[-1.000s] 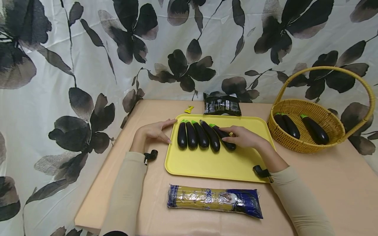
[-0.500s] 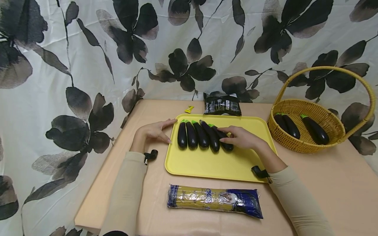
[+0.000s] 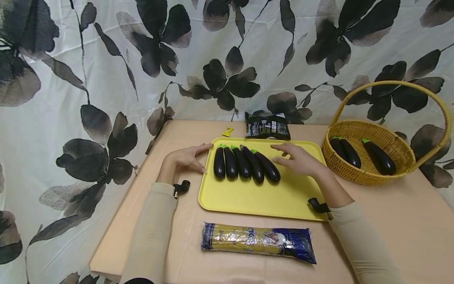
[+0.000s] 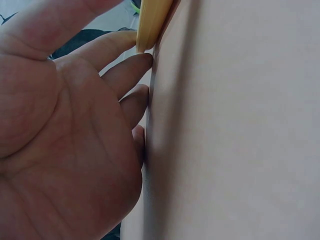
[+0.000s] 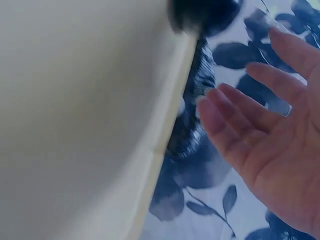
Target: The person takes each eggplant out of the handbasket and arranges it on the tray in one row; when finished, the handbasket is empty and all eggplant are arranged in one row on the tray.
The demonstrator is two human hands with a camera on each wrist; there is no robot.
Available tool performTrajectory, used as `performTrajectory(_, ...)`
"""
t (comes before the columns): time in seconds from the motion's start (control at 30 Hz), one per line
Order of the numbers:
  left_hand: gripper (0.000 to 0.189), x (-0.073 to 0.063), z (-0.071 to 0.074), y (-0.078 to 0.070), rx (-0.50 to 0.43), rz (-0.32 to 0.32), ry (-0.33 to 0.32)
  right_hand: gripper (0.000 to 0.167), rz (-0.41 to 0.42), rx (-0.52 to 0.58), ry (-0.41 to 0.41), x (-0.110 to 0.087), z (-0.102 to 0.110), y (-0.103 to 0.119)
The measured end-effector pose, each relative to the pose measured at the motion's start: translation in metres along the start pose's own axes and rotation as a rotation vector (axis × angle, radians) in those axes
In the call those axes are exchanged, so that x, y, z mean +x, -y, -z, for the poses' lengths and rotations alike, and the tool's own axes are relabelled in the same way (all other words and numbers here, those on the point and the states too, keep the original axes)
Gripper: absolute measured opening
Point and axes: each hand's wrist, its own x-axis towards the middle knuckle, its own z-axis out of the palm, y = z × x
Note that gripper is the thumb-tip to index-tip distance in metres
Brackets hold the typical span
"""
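Floral backdrop (image 3: 283, 43), glossy eggplants (image 3: 242, 163) (practically black), left grip (image 3: 186, 157) and right grip (image 3: 298, 158) relaxed.

Five eggplants (image 3: 243, 163) lie in a row on the yellow tray (image 3: 244, 199). They are shiny and so dark they look almost black, and most show a bright green top. The tops point to the far side, the fat ends to the near side. The left eggplant (image 3: 219, 165) lies nearly straight; the right eggplant (image 3: 268, 167) slants most. Some may touch; it is hard to tell. The tray lies flat, with round corners.
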Motion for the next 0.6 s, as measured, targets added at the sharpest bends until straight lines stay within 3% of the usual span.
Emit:
performTrajectory(0.33,0.117,0.001,0.001,0.0,-0.001,-0.001,0.003,0.054,0.019,0.026,-0.285,-0.022,0.042,0.007)
performTrajectory(0.6,0.118,0.002,0.001,0.0,0.008,-0.009,0.006,0.051,-0.027,0.025,-0.435,-0.039,0.06,0.003)
